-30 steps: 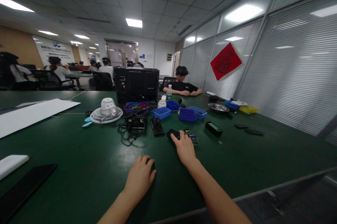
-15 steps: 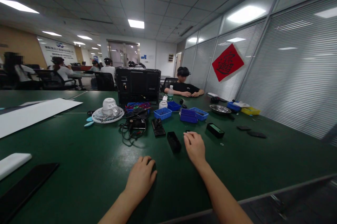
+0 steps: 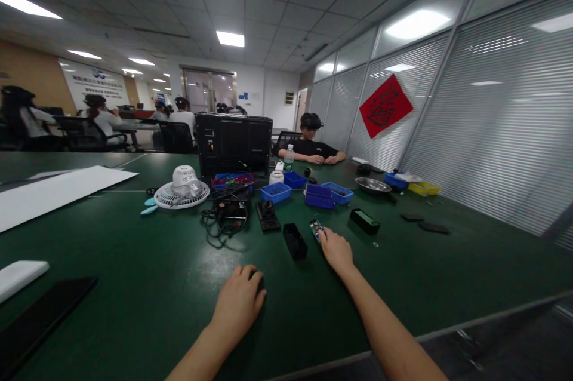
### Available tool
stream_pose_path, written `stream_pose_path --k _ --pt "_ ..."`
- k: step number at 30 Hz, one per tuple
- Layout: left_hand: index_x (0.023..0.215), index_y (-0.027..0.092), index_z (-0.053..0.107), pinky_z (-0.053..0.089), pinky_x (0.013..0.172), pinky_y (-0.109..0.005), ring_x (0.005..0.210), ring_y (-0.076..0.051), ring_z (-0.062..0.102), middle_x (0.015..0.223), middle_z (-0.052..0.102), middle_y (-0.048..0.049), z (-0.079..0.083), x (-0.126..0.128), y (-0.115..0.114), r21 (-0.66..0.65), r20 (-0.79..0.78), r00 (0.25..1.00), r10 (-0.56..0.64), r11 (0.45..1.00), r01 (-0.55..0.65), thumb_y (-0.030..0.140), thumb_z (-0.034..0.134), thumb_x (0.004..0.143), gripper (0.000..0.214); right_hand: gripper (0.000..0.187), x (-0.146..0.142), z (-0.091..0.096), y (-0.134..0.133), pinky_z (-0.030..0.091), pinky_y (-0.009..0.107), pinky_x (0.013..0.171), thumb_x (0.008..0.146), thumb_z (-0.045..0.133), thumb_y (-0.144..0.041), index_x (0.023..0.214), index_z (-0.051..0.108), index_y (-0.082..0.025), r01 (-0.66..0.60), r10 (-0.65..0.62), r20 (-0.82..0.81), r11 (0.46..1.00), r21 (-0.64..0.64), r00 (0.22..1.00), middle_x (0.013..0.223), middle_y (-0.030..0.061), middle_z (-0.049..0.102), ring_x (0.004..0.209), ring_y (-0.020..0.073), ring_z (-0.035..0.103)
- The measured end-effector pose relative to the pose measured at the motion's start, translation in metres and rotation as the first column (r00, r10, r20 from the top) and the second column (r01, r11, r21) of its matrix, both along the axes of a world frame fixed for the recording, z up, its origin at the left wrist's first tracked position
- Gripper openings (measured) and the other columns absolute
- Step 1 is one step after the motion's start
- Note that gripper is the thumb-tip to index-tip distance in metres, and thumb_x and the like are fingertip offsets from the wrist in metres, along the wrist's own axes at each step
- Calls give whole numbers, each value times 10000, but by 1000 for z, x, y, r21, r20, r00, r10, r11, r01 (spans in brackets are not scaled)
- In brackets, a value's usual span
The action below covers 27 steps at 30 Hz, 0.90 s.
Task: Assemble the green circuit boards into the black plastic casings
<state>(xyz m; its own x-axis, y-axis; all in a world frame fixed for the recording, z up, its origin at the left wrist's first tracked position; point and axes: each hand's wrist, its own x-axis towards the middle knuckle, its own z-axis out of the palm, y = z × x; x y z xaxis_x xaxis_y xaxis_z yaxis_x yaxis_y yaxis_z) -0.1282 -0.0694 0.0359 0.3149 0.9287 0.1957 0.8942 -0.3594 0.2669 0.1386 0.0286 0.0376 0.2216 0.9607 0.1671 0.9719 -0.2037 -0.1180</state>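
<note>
Across the green desk, head view, clock directions are read from the right hand, with twelve o'clock at the far side. The right hand is palm down, its fingers closed on the near end of a circuit board. The circuit board projects from the fingertips toward eleven o'clock; whether it touches the surface cannot be told.

At eight o'clock, the left hand lies palm down, its fingers loosely curved and the thumb apart.

At nine o'clock, near the right hand, rests an open black box. At two o'clock sits a black case with a green inset; at three, a small pale ring. Toward ten o'clock lies a dark device on a flat base; beyond it, between nine and ten, are tangled cables and a white fan with its grille downward.

Farther out, at eleven o'clock, is a dark blue tray, touching or just beside a lighter blue tray at twelve. A metal bowl occupies one o'clock and a yellow tray two. At ten o'clock stands a large black housing. Between eleven and twelve, a person sits with both forearms on the far edge.
</note>
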Motion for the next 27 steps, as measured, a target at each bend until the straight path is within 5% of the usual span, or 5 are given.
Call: stream_pose_path --k 5,8,14,21,27 --pt "1091 219 571 359 893 -346 1039 -220 438 1144 527 -64 -1 0 0 0 10 1000 -2 1000 2 292 434 795 333 468 -19 -6 -9 371 335 776 883 293 -472 1305 376 -287 -119 112 100 990 73 989 1206 107 516 1007 238 521" --pt "1075 219 578 356 892 -344 1032 -218 441 1133 530 -64 -2 -1 0 10 24 1000 -4 1000 4 290 438 796 320 535 -16 -4 -9 371 351 769 890 238 -486 1332 343 -205 -88 86 26 992 96 996 1134 132 562 983 248 527" --pt "1072 213 581 364 878 -340 1009 -222 465 1087 550 -68 5 6 6 -21 55 998 -24 999 26 301 447 787 327 541 -10 1 -6 365 364 760 871 255 -519 995 601 -121 -62 65 -66 997 45 996 990 159 613 944 271 541" --pt "1171 225 506 366 895 -296 1013 -196 493 1147 510 -64 20 53 34 15 163 983 -82 997 81 248 491 749 423 428 -18 -7 -5 395 261 701 833 405 -462 1126 515 -171 -62 82 -203 993 104 976 988 87 618 881 200 591" --pt "1193 230 500 315 984 -351 1163 -235 426 1369 332 -92 1 87 60 -22 268 963 -32 999 39 259 555 733 464 475 -10 -7 -2 409 285 775 787 457 -433 1172 512 -160 -27 69 -331 991 130 941 1049 105 604 957 220 576"
